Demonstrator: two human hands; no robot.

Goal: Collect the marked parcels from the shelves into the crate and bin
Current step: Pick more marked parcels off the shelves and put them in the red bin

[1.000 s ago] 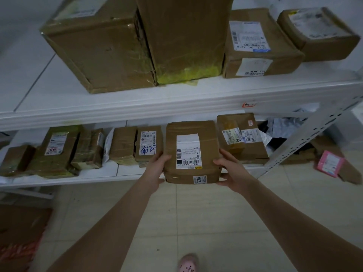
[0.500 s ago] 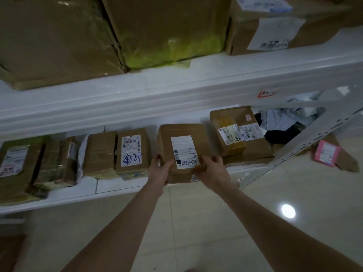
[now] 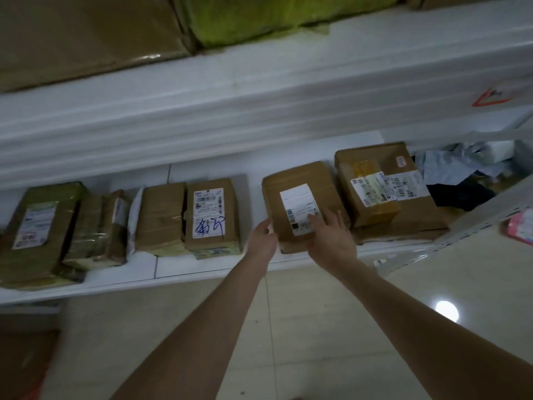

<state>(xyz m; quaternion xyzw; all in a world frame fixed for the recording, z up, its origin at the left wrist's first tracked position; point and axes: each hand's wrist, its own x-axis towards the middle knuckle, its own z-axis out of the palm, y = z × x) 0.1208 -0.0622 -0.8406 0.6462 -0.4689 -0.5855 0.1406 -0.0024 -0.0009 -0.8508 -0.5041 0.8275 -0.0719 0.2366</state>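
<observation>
The parcel (image 3: pixel 291 180) sits on the lower shelf (image 3: pixel 202 269) between a scribbled box (image 3: pixel 212 209) and a bigger box (image 3: pixel 386 157). The left hand (image 3: pixel 261 238) rests loosely against its left side; the right hand (image 3: pixel 331 236) lies flat on top, fingers (image 3: pixel 318 220) straight over the label (image 3: pixel 298 202)

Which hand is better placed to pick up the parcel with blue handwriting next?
Probably left: the left hand is nearest the blue-marked parcel. The right hand rests atop the middle parcel, farther off.
</observation>
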